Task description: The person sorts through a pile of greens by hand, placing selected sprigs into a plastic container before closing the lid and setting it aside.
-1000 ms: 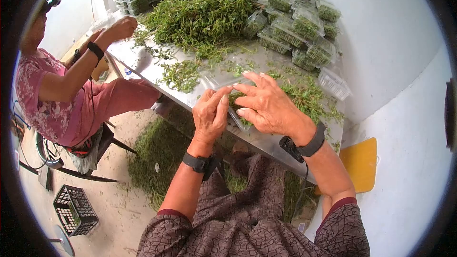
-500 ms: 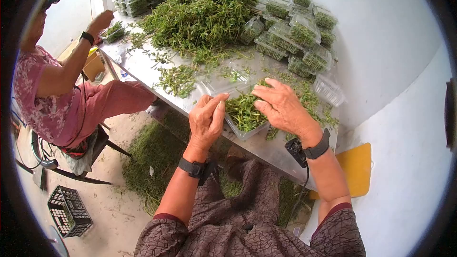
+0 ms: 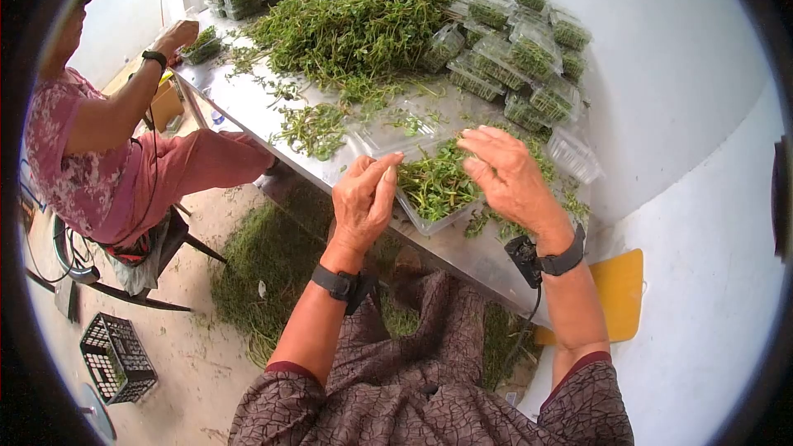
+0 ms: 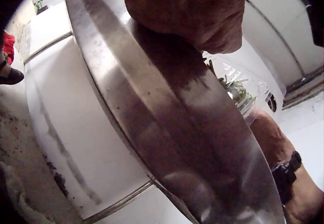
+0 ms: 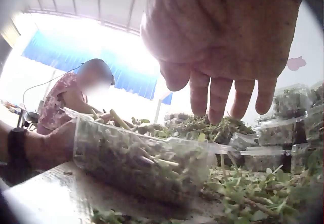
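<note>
A clear plastic box (image 3: 428, 226) heaped with leafy green stems (image 3: 439, 184) sits near the table's front edge. Its clear lid (image 3: 363, 144) lies folded open on the far side. At the box's left end my left hand (image 3: 363, 202) grips the wall, fingers curled and thumb up; most of that grip is hidden in the left wrist view. My right hand (image 3: 514, 184) hovers over the right end of the greens, holding nothing. Seen from the right wrist, the fingers (image 5: 217, 95) hang straight and slightly spread above the box.
A big mound of greens (image 3: 355, 21) covers the back of the metal table (image 3: 487, 260). Filled boxes (image 3: 496, 66) are stacked at right, beside an empty tray (image 3: 574, 157). Another person (image 3: 91, 149) sits at left near a box of greens (image 3: 201, 48). Cut stems (image 3: 264, 272) litter the floor.
My right hand has moved off the greens, up and to the right, uncovering the box's contents. The left hand stays at the box's end. The other person's hand has shifted left.
</note>
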Tool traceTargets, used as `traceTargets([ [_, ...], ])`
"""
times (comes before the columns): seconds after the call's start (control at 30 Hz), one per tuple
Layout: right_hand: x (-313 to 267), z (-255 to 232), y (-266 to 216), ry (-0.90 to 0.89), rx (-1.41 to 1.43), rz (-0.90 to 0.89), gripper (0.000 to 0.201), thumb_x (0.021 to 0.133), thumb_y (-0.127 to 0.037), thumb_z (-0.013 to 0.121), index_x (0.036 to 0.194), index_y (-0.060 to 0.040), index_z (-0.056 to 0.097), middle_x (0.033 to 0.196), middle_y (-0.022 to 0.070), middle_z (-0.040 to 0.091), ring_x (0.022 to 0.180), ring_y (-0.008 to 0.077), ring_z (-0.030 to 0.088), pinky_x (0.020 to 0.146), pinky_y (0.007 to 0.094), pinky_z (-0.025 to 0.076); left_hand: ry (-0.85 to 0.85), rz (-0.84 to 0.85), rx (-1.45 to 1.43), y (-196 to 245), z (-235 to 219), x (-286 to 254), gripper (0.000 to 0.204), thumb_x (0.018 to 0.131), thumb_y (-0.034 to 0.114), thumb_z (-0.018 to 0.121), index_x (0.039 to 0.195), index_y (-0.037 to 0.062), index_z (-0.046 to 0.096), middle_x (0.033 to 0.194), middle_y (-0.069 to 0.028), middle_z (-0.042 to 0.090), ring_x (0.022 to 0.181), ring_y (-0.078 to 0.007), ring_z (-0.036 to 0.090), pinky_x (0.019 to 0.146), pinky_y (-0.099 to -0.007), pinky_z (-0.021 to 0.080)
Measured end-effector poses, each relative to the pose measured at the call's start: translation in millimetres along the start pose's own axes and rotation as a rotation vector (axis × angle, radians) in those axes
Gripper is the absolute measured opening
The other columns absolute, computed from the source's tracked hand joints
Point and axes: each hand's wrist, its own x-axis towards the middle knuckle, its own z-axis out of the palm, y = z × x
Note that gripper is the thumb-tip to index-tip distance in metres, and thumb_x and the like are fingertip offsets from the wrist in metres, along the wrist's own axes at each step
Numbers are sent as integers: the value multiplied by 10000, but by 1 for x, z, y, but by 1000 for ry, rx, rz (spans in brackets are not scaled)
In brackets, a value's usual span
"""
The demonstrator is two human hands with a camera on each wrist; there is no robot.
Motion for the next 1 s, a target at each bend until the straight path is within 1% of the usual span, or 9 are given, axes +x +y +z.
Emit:
traceTargets([
  [0.1,0,-8,-4,-16,31,85,250,885,-203,592,1044,-18,645,1072,175,650,1116,359,549,991,443,393,7,11,-10,0,1,0,217,923,96,524,1066,30,673,670,-47,399,598,-162,416,565,-318,363],
  [0.17,-2,-7,-4,-74,45,148,243,886,-203,591,1032,-16,643,1052,174,650,1116,362,543,990,454,391,26,12,23,3,-1,2,204,864,75,574,1024,32,693,643,-90,491,583,-212,523,565,-324,426],
  [0.3,-3,8,-2,-66,-53,29,219,890,-207,586,999,-25,637,1003,153,647,1125,385,518,968,500,382,20,8,24,2,0,1,203,864,70,573,1024,31,693,646,-90,494,588,-211,529,573,-322,432],
  [0.37,-1,13,-2,-77,-76,23,216,892,-215,583,987,-29,636,995,144,646,1134,391,507,963,513,377,4,8,-7,0,1,0,217,917,77,524,1069,30,671,670,-43,408,604,-162,430,574,-313,372],
  [0.43,1,17,-2,-120,-133,-63,229,907,-244,561,952,-30,630,973,133,642,1139,403,498,974,513,365,3,10,0,1,0,1,216,916,77,525,1067,31,672,668,-45,412,605,-164,435,576,-313,374],
  [0.57,3,24,-3,-226,-151,-49,249,917,-265,539,934,-32,626,966,130,640,1150,404,490,981,513,357,0,0,8,1,1,0,215,914,77,526,1061,34,676,661,-50,418,604,-168,442,579,-312,378],
  [0.67,3,22,-4,-210,-166,-68,262,925,-266,523,929,-24,622,955,132,637,1146,410,491,978,516,360,3,5,6,0,1,1,215,916,83,524,1058,33,677,657,-51,416,599,-168,441,575,-314,376],
  [0.87,0,0,-5,-64,-41,-47,272,903,-244,567,1042,-25,648,1128,152,642,1165,405,504,1006,494,362,-1,13,-3,0,0,0,223,924,101,519,1071,33,672,662,-56,418,597,-172,433,573,-317,377],
  [1.0,-6,-8,2,17,32,126,280,893,-225,584,1087,-34,648,1176,155,634,1164,395,518,1014,478,370,5,-19,-7,2,0,0,228,924,100,519,1084,35,666,664,-58,419,600,-173,429,575,-316,379],
])
